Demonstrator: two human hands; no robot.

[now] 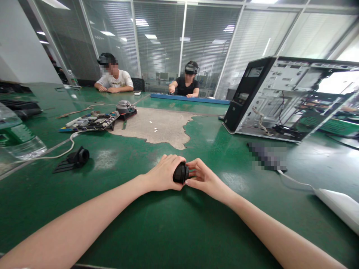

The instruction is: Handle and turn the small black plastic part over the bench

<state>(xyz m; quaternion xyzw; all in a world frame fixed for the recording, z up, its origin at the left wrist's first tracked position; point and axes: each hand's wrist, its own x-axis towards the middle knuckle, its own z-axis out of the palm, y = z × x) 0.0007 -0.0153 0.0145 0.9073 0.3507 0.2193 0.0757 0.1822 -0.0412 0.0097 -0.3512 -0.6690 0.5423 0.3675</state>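
Observation:
A small black plastic part (180, 173), rounded with a ridged collar on its right side, is held just above the green tabletop. My left hand (164, 172) is closed around its left side, palm down, and covers much of it. From the right, the fingertips and thumb of my right hand (202, 177) pinch at the collar. What kind of part it is, I cannot tell. To the left lies another black plastic piece (80, 157), with a round opening and flat slats.
An open computer case (238, 97) stands at the right, near a pixelated dark object (266, 157) cabled to a white device (339, 205). A circuit board (89, 121), a metal-topped cooler (126, 108) and a water bottle (19, 138) are at left. Two people sit across the table.

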